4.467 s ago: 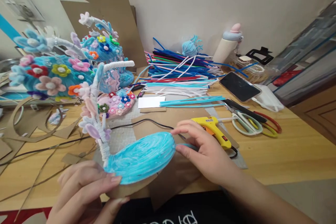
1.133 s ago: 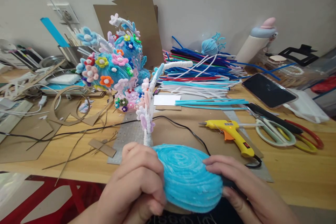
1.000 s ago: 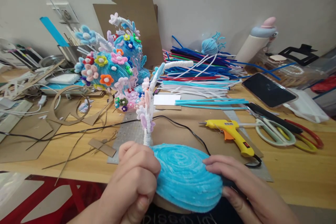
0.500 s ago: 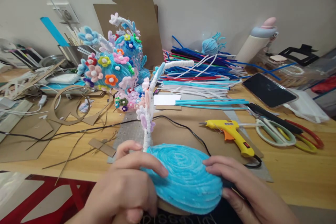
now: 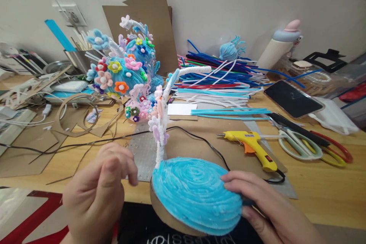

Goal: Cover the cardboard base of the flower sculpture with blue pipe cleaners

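Note:
A light-blue oval piece (image 5: 197, 194), wound in a spiral of fuzzy stems over a cardboard base, is tilted above the table's front edge. My right hand (image 5: 265, 202) grips its right side, fingers on top and thumb at the rim. A white wrapped stalk (image 5: 160, 152) rises from its left end and bends right at the top, with pink, purple and blue flowers (image 5: 157, 122) along it. To the left of the piece, my left hand (image 5: 100, 194) is raised, not touching it; its fingers are curled in and nothing shows in them.
A yellow glue gun (image 5: 256, 146) lies on cardboard at right, beside scissors (image 5: 300, 145) and a phone (image 5: 294, 98). Fuzzy stems (image 5: 217, 72) are heaped behind. Flowered blue pieces (image 5: 122, 72) stand back left. A black cable (image 5: 114, 140) crosses the table; cardboard scraps (image 5: 31, 148) lie left.
My left hand has let go of the blue piece's left side and moved left, uncovering the cardboard edge. My right hand keeps its hold, and the piece has hardly moved.

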A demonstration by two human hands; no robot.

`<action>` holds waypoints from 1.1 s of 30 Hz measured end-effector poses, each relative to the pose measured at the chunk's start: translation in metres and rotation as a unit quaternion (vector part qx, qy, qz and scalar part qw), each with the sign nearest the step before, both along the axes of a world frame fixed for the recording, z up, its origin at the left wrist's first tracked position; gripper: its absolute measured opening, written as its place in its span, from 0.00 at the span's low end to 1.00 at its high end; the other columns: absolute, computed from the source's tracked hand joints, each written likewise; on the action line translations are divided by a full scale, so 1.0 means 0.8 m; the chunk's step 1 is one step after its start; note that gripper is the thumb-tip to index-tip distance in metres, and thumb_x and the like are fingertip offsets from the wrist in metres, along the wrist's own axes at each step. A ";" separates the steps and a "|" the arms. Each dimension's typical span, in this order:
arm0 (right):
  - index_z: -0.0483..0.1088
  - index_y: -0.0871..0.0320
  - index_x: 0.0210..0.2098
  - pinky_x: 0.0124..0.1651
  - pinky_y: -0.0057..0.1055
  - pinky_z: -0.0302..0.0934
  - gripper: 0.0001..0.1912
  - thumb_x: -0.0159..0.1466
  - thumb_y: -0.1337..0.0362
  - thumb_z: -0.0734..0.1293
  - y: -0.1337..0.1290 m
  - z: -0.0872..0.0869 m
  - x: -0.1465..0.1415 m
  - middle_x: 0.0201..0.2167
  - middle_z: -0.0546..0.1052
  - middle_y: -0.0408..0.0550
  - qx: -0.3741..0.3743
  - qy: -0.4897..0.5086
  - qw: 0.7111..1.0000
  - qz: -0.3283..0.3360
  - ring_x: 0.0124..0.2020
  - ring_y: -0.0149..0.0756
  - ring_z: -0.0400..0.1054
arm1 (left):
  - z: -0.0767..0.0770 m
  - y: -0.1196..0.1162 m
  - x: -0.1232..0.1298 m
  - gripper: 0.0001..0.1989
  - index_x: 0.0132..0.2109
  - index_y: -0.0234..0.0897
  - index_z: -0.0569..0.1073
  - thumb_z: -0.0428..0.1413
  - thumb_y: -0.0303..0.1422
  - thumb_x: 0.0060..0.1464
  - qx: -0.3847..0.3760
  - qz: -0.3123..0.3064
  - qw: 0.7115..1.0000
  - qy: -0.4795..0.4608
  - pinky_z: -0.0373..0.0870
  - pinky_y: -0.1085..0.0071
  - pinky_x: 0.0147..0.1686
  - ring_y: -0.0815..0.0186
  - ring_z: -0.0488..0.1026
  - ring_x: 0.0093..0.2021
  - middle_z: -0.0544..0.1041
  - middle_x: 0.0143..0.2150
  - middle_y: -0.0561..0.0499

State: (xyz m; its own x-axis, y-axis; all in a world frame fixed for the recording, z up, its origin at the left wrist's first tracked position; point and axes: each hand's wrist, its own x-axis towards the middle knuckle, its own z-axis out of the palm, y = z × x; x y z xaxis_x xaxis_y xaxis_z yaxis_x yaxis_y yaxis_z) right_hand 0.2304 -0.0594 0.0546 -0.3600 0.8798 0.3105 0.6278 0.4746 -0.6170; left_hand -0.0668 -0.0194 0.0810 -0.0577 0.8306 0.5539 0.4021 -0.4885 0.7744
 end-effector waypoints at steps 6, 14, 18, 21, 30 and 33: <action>0.72 0.48 0.52 0.46 0.30 0.76 0.15 0.67 0.67 0.63 0.000 0.000 0.002 0.50 0.80 0.47 -0.002 -0.004 1.000 0.004 0.48 0.41 0.78 | 0.002 -0.004 0.008 0.03 0.37 0.43 0.74 0.60 0.34 0.60 -0.032 -0.133 0.991 -0.014 0.70 0.75 0.37 0.69 0.70 0.40 0.72 0.37 0.55; 0.72 0.49 0.52 0.47 0.30 0.76 0.16 0.66 0.67 0.64 -0.001 0.002 0.003 0.50 0.81 0.46 -0.005 -0.019 1.000 0.002 0.48 0.41 0.78 | 0.003 -0.008 0.012 0.07 0.34 0.41 0.72 0.61 0.34 0.60 -0.052 -0.209 0.974 -0.069 0.67 0.70 0.38 0.69 0.67 0.35 0.70 0.31 0.56; 0.70 0.48 0.53 0.47 0.29 0.75 0.17 0.66 0.68 0.63 0.001 0.001 0.001 0.51 0.80 0.46 0.003 -0.017 1.000 0.008 0.49 0.40 0.78 | 0.000 -0.009 0.014 0.06 0.35 0.41 0.73 0.58 0.35 0.62 -0.085 -0.246 0.957 -0.125 0.67 0.70 0.36 0.69 0.68 0.34 0.72 0.31 0.56; 0.69 0.48 0.54 0.48 0.29 0.75 0.17 0.67 0.68 0.63 0.002 -0.001 0.001 0.51 0.80 0.47 0.006 -0.023 1.000 0.006 0.50 0.40 0.77 | -0.003 -0.011 0.015 0.07 0.35 0.42 0.75 0.58 0.36 0.63 -0.142 -0.252 0.941 -0.177 0.68 0.72 0.37 0.68 0.68 0.35 0.72 0.31 0.55; 0.65 0.46 0.55 0.49 0.28 0.74 0.18 0.67 0.68 0.62 -0.002 0.000 0.002 0.51 0.79 0.45 0.010 -0.026 1.000 0.014 0.51 0.37 0.77 | -0.006 -0.006 0.020 0.09 0.35 0.42 0.77 0.56 0.35 0.64 -0.194 -0.184 0.943 -0.196 0.69 0.75 0.39 0.67 0.71 0.37 0.74 0.33 0.51; 0.64 0.45 0.55 0.48 0.28 0.75 0.18 0.68 0.68 0.62 0.001 0.002 0.000 0.51 0.79 0.45 0.009 -0.021 1.000 0.012 0.51 0.37 0.76 | -0.003 -0.004 0.024 0.11 0.35 0.42 0.75 0.52 0.35 0.65 -0.180 -0.165 0.954 -0.173 0.70 0.73 0.35 0.65 0.72 0.35 0.73 0.32 0.50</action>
